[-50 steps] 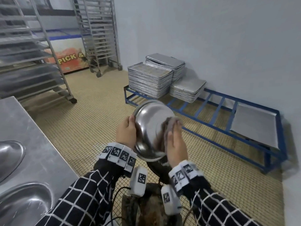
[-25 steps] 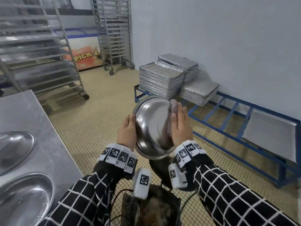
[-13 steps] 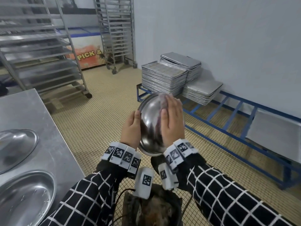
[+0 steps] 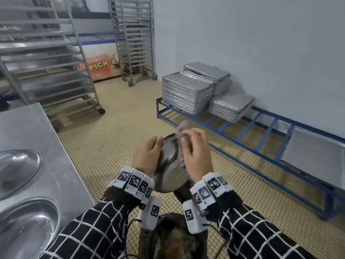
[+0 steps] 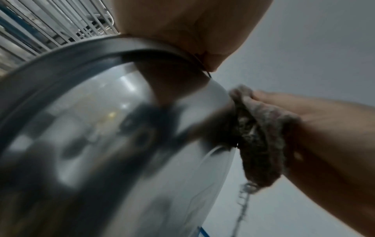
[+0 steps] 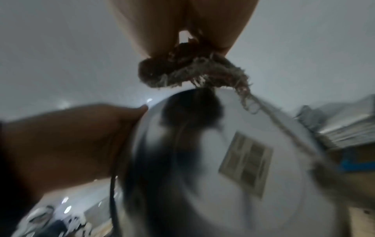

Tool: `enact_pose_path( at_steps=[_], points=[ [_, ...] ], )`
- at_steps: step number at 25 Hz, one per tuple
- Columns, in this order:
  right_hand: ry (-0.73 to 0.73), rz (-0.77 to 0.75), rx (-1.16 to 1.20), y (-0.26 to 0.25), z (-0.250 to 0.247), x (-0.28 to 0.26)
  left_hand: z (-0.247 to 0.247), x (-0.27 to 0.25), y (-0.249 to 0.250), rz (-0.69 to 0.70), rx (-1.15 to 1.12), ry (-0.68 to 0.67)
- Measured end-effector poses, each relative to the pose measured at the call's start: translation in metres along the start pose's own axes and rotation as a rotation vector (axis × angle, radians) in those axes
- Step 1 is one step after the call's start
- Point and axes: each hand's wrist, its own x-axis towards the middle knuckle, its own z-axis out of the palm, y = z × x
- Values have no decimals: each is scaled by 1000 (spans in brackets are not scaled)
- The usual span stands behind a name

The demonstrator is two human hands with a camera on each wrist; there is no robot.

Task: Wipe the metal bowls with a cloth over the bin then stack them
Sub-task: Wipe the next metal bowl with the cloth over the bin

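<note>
A shiny metal bowl (image 4: 170,171) stands on edge between my hands, above the dark wire bin (image 4: 173,242). My left hand (image 4: 147,156) grips its rim (image 5: 121,43), thumb over the edge. My right hand (image 4: 196,154) holds a frayed grey-brown cloth (image 4: 182,128) and presses it against the bowl's outer wall (image 5: 202,160) near the top. The cloth (image 5: 261,144) is bunched between those fingers (image 6: 162,32), with loose threads trailing. Two more metal bowls (image 4: 16,169) (image 4: 24,227) lie on the steel table (image 4: 33,131) to my left.
Stacks of baking trays (image 4: 188,92) sit on a low blue frame (image 4: 242,139) along the right wall. Wheeled tray racks (image 4: 46,58) (image 4: 136,38) stand at the back left. Tiled floor (image 4: 121,128) lies between the table and the frame.
The bowl has been lowered and turned so its rim faces more to the left. My right hand with the cloth has slid up to the bowl's top edge.
</note>
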Motion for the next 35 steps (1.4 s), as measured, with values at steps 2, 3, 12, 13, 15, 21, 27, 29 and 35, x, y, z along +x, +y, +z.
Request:
enact_pose_path(
  at_steps=[2, 3, 12, 13, 15, 21, 27, 29, 35],
  points=[
    [-53, -192, -153, -1, 13, -10, 2, 1, 4, 23, -42, 26],
    [-39, -229, -199, 3, 15, -13, 2, 1, 6, 25, -68, 44],
    [-8, 88, -33, 18, 5, -25, -6, -4, 4, 112, 83, 82],
    [-20, 34, -94, 11, 10, -28, -3, -5, 6, 130, 96, 81],
    [-12, 1, -139, -2, 18, -31, 2, -9, 10, 161, 123, 79],
    [174, 314, 194, 20, 4, -16, -2, -12, 17, 142, 63, 92],
    [131, 718, 569, 35, -30, -33, -7, -12, -4, -10, -132, 84],
    [80, 692, 431, 37, -36, -33, -4, -14, -14, -7, -102, 23],
    [-26, 465, 239, 50, -48, -15, -3, -19, -21, 82, -13, -87]
  ],
)
